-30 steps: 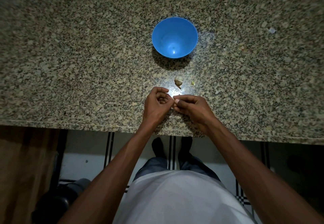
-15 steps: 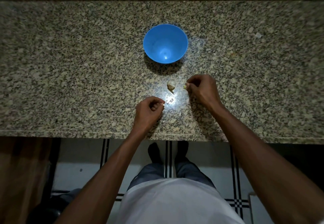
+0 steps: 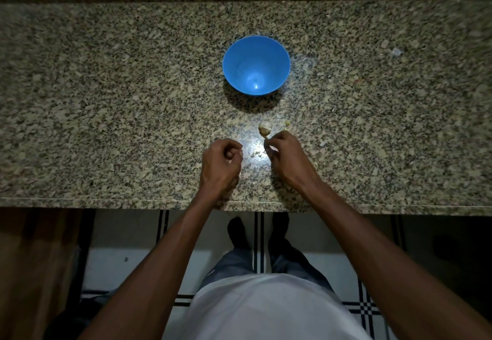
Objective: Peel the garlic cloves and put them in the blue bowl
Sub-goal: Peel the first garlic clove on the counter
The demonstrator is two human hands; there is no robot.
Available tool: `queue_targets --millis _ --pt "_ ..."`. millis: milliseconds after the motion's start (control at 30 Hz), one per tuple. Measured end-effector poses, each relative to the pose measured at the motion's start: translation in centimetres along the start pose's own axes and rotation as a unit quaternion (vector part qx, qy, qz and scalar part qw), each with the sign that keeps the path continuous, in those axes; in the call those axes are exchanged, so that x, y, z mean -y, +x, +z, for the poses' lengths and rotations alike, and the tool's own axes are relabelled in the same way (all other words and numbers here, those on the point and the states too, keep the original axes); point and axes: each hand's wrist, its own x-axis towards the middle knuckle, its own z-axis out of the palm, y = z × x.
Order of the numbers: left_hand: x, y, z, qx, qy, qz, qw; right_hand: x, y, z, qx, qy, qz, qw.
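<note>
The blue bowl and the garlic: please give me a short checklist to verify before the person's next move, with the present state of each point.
1. Blue bowl upright, mouth open: ok.
2. Bowl holds a peeled clove: not ok, it looks empty.
3. Garlic piece lies on the granite counter, between the bowl and the hands, within reach: ok.
4. Right hand close to the garlic piece, fingertips beside it; a real grip on it: cannot tell.
5. Left hand curled shut; whether a clove is inside: cannot tell.
6. Peel scraps lie on the counter between the hands, not in the bowl: ok.
</note>
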Motion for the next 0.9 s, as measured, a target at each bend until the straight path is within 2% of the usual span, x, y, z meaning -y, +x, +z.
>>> queue_targets --millis 100,200,333,400,500,600,700,900 --pt "0.4 0.6 -0.7 -0.007 0.026 0.027 0.999 1.1 -0.9 1.6 0.022 -0.016 -0.029 0.999" --pt "1.1 1.3 -0.8 0.023 0.085 0.06 0.994 1.5 -2.9 1.7 0.043 0.002 -0.041 0.998" --pt "1.0 0.6 0.6 0.092 0.186 0.126 0.97 0.4 -4.4 -0.2 -0.049 0.038 0.053 0.997" --pt "0.6 -0.6 1.4 0.129 0.174 0.147 0.965 -0.3 -5.6 -0.2 -0.064 0.012 0.086 0.994" --pt "-0.1 -2.2 1.7 0.156 0.078 0.138 0.975 0.4 -6.9 1.5 -0.034 -0.002 0.103 0.994" --pt "-0.2 -2.1 0.7 0.097 0.028 0.083 0.991 2.2 -6.5 2.7 -0.017 0.054 0.074 0.996" --pt "0.7 -0.9 -0.9 0.036 0.035 0.064 0.997 2.7 -5.5 1.1 -0.056 0.085 0.105 0.989" --pt "1.7 2.4 -2.6 0.023 0.083 0.064 0.994 -1.5 0.7 -5.4 -0.128 0.054 0.125 0.982"
